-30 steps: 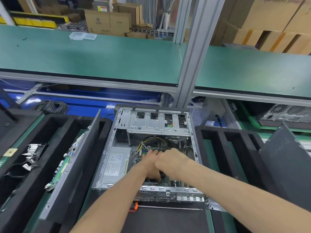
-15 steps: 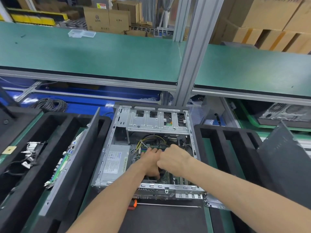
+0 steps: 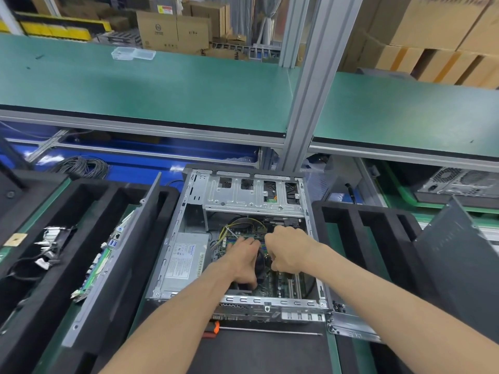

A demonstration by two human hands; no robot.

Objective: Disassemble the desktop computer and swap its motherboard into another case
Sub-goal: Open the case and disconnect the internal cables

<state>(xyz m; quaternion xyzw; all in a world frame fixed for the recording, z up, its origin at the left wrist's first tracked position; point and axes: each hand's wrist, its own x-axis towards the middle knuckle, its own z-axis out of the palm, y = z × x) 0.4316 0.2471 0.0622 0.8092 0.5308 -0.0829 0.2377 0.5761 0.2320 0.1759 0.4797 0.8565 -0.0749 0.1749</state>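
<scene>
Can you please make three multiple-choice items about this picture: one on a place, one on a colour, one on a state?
1. Where does the screwdriver lie?
A. in front of the open computer case
B. on the upper shelf
C. inside the case

2. What colour is the upper shelf?
A. blue
B. green
C. grey

3. How is the case?
A. closed
B. open, both hands inside
C. open, untouched

Answers:
1 A: it lies on the black mat, nearest the camera.
2 B: its surface is green.
3 B: the left hand and right hand reach over the motherboard.
</scene>
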